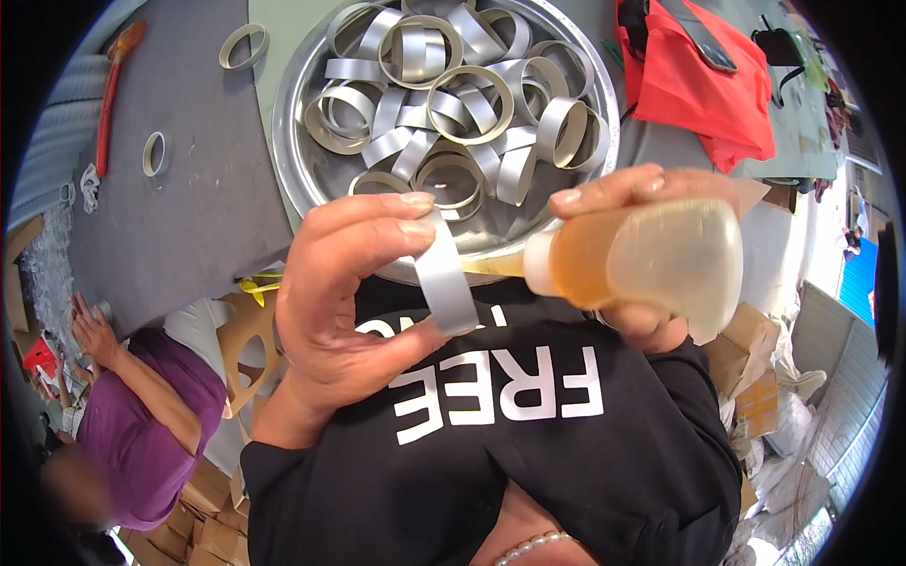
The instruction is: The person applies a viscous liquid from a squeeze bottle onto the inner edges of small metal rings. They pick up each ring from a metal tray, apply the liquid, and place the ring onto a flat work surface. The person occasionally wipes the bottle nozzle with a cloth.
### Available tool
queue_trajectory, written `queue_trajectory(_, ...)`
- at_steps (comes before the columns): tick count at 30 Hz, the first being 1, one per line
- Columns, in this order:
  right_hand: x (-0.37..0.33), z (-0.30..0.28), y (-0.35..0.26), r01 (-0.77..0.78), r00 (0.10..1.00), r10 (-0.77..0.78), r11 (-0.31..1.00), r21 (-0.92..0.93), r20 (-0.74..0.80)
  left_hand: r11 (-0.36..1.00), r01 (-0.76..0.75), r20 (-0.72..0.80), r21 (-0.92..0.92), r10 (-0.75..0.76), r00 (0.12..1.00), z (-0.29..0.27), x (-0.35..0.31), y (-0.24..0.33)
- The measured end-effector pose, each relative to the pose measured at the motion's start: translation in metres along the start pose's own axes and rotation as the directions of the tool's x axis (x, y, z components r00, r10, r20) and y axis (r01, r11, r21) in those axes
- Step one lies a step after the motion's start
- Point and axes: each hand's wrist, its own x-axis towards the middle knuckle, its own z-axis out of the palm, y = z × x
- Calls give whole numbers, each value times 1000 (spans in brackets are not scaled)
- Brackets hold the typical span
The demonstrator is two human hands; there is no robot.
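Between the thumb and fingers of my left hand is a silver ring, a short band of tube held on edge. My right hand grips a squeeze bottle of amber liquid, tipped sideways. Its white collar and narrow nozzle point left, the tip reaching close to the ring; whether it touches I cannot tell. Just beyond both hands stands a round metal basin heaped with several silver rings, pale on the inside.
Two loose rings lie on the grey table at the left, near a red-handled tool. A red bag with a phone on it lies at the right. At lower left sits a person in purple. Cardboard boxes stand lower right.
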Motion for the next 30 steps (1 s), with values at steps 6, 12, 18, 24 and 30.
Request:
queue_trajectory(6,8,4,0,-314,932,325,945,89,-159,932,-300,22,201,302,953,5,7,-6)
queue_trajectory(12,21,4,9,-461,788,612,658,595,-66,870,-399,103,289,387,917,2,9,-11)
queue_trajectory(18,20,-13,27,-260,771,573,681,685,-277,670,26,-185,742,168,968,-54,11,-1)
queue_trajectory(24,23,-15,24,-186,818,448,800,570,-361,467,87,-140,880,79,987,-52,34,-11)
queue_trajectory(30,21,-14,19,-139,857,417,753,643,-303,396,1,29,918,-69,997,-30,58,-40)
